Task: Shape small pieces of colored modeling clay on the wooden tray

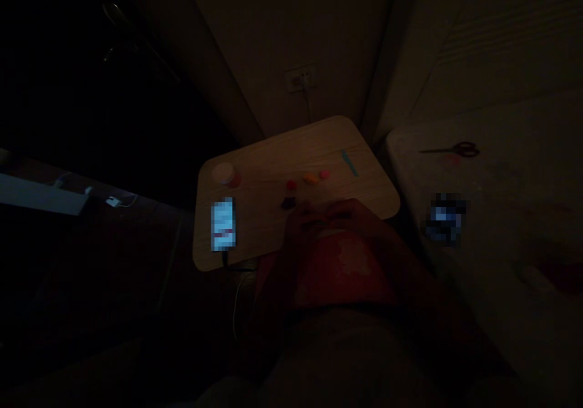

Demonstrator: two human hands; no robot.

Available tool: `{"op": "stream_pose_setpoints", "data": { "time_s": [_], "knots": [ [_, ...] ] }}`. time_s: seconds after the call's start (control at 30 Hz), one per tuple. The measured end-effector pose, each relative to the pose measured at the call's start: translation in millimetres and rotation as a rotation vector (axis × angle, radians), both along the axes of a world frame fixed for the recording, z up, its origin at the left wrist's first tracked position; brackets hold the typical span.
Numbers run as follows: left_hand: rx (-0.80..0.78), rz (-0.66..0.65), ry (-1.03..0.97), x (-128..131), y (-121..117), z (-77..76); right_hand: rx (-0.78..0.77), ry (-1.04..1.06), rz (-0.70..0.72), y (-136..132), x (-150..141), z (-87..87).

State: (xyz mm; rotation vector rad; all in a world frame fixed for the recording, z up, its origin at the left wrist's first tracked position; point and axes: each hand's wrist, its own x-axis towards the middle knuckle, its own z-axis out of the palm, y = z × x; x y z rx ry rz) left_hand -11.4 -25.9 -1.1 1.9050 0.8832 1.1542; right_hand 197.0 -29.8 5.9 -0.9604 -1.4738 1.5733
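Dimly, the left hand [303, 217] and right hand [348, 214] meet at the bench's [264, 159] near edge, fingers curled; whether they pinch anything I cannot tell. Just beyond the left lies a dark lump [288, 203], its shape unclear.

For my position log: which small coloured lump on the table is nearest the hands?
The dark lump, right beside the left hand; the red one, orange one and pink one lie farther away.
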Motion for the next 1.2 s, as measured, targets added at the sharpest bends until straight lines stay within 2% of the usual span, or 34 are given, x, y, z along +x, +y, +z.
{"op": "stream_pose_setpoints", "data": {
  "time_s": [0.37,0.87,1.2],
  "knots": [
    [-0.065,0.060,-0.073,3,-4,2.8,-0.015,0.033,0.021,1,3,-6.9],
    [0.190,0.120,-0.034,4,-5,-3.7,-0.056,0.070,0.001,-1,-2,0.6],
    [0.331,0.189,-0.009,5,-5,-11.0,-0.059,0.061,0.044,3,2,-5.8]
  ]
}}
